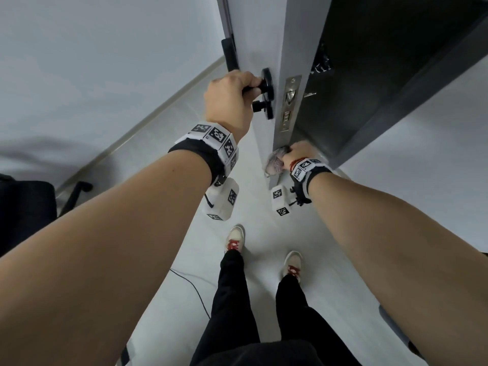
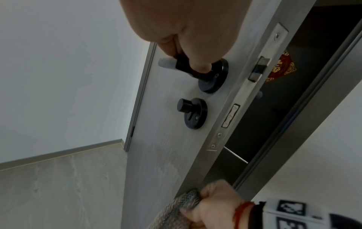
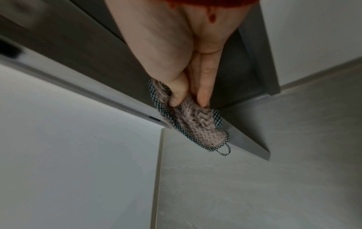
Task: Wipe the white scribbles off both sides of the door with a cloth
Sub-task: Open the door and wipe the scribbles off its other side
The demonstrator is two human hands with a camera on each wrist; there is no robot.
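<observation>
While our left hand (image 1: 228, 101) curls round the door handle (image 2: 188, 68) to steady the door (image 2: 166, 139), our right hand (image 1: 295, 154) below it clutches the cloth (image 3: 194, 119) against the door's edge.

Bare forearms, black wristbands (image 1: 200, 157) with white marker tags, black trousers (image 1: 232, 299), red-laced sneakers (image 1: 235, 237).

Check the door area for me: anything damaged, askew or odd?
Nothing damaged. The door stands ajar, left hand gripping the black handle, right hand holding the cloth at its edge. White scribbles remain on the dark side.
</observation>
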